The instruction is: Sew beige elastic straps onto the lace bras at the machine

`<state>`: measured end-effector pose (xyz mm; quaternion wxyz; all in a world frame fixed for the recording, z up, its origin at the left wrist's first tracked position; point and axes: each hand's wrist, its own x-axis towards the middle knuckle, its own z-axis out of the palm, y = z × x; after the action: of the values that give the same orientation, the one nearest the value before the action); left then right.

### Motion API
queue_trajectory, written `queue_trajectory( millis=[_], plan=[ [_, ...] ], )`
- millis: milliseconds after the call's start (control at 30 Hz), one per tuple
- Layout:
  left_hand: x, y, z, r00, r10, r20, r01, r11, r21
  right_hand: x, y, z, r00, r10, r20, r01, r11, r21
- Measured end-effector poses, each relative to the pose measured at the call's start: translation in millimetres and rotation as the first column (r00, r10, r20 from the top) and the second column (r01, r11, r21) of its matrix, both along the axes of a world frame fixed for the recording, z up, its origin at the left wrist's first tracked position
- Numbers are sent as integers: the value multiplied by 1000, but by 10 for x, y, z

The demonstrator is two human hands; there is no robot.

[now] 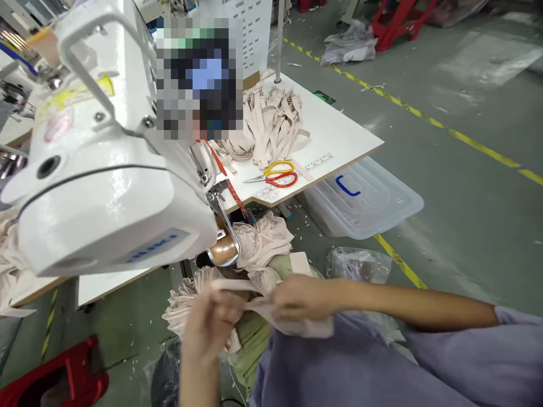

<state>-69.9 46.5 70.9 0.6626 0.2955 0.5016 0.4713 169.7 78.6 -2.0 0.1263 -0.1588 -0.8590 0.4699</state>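
Observation:
My left hand (207,322) is closed, its fingers pinching one end of a beige fabric piece (250,305). My right hand (301,297) grips the same piece farther right, and a pale flap of it hangs below those fingers. Both hands are slightly blurred, in front of my lap. Just beyond them, beige lace bra cups (267,234) lie by the rounded arm of a white sewing machine (114,209). A stack of folded beige pieces (189,299) sits behind my left hand.
Scissors (275,174) with yellow and red handles lie on the white table (339,141), near a heap of beige strips (271,124). A lidded plastic box (373,198) stands on the floor to the right. A red stool (63,373) is at lower left.

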Motion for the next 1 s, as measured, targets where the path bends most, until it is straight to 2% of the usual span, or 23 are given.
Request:
queue_trajectory(
  millis=[67,133,200,267,333,400,467,500,533,567,633,667,700,733,767,800,833,867,900,967,1000],
  plan=[
    [-395,51,158,986,161,43,-164,984,67,90,62,-132,983,-152,104,145,987,71],
    [-878,103,258,895,437,93,-445,887,122,201,173,-211,973,-177,146,161,980,119],
    [-1352,119,284,784,608,122,-620,767,162,313,280,-216,978,-152,143,137,984,111],
    [-1745,92,270,748,649,139,-663,734,144,418,359,-162,979,-156,135,153,988,35],
    [-2024,38,259,719,679,147,-695,700,166,515,407,-93,976,-178,129,189,978,-82],
    [-2182,-22,268,703,696,143,-710,682,176,604,424,-60,970,-200,136,224,954,-200],
    [-2222,-77,278,706,697,128,-708,686,171,669,414,-103,949,-260,176,304,901,-310],
    [-2199,-100,270,716,688,114,-697,698,167,684,400,-154,919,-342,199,392,852,-346],
    [-2146,-119,247,723,684,100,-689,703,174,680,382,-217,855,-474,210,518,775,-362],
    [-2063,-132,206,735,673,81,-675,716,179,656,360,-283,745,-638,197,660,660,-359],
    [-1804,-137,75,787,617,29,-613,775,156,544,299,-378,422,-902,90,871,376,-315],
    [-1628,-131,-5,825,566,2,-561,818,128,459,262,-388,320,-947,31,912,299,-279],
    [-1427,-123,-86,863,505,-25,-500,860,99,359,225,-367,322,-947,-2,920,314,-233],
    [-1209,-115,-159,901,432,-47,-428,901,67,251,191,-315,422,-907,0,892,414,-183],
    [-983,-110,-220,930,361,-68,-359,932,40,138,165,-240,573,-819,35,814,564,-143],
    [-764,-110,-264,954,290,-82,-289,957,18,26,150,-149,721,-688,83,692,707,-143],
    [-560,-114,-291,970,223,-94,-224,975,-1,-80,149,-51,818,-564,113,575,799,-179],
    [-382,-121,-301,982,162,-100,-164,986,-19,-173,161,45,868,-483,116,496,838,-227],
    [-234,-126,-298,987,100,-123,-104,994,-29,-249,183,134,893,-438,104,449,848,-280],
    [-27,-124,-261,963,-36,-267,32,999,-21,-347,241,285,908,-411,76,409,836,-367],
    [37,-114,-236,920,-101,-377,105,994,-10,-369,268,345,911,-405,74,400,829,-391]
  ],
)
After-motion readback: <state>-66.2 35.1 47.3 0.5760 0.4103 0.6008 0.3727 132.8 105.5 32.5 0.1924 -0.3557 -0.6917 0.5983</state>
